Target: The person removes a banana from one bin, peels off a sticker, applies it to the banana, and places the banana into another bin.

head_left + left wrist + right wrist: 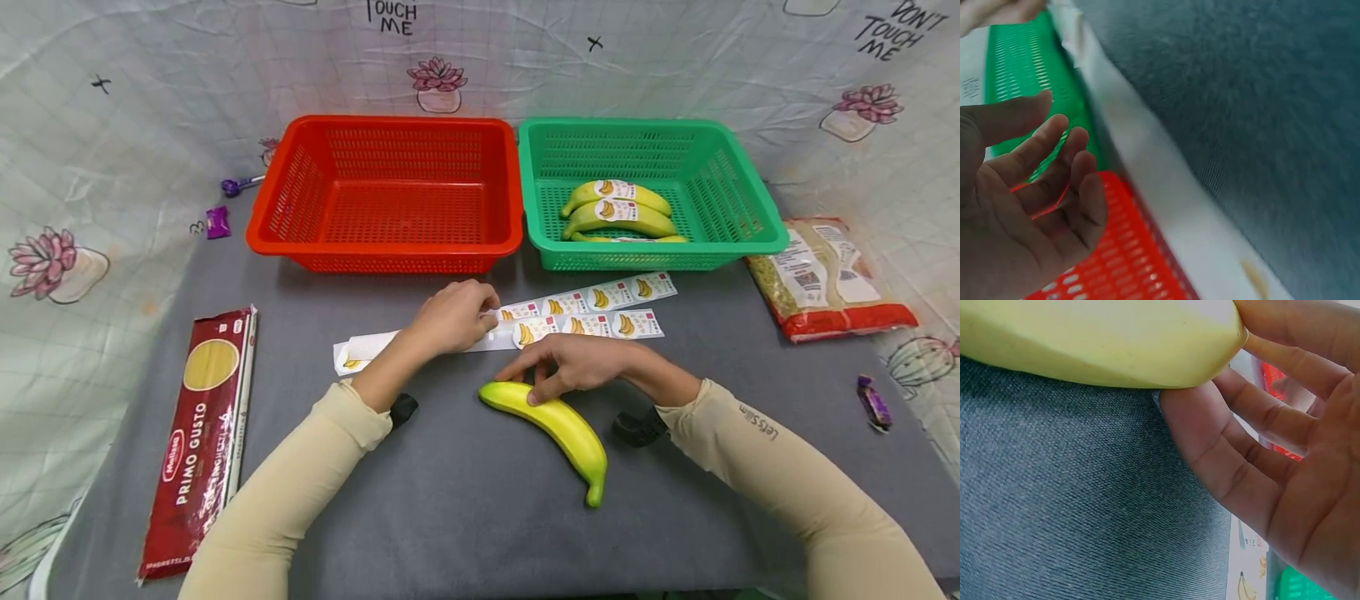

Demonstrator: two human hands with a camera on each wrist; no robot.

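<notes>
A: The banana is lying on the grey tabletop, nearest to the person. The right hand is holding its end, fingers curling around the tip.

B: And the left hand?

A: It is reaching the sticker sheet just behind the banana. In the left wrist view its fingers are loosely bent and gripping nothing.

B: I think it is better to keep the banana steady and peel one label slowly from its corner, so it is not tearing.

A: Further back, the red basket is standing beside the green basket, where labelled bananas are lying.
</notes>
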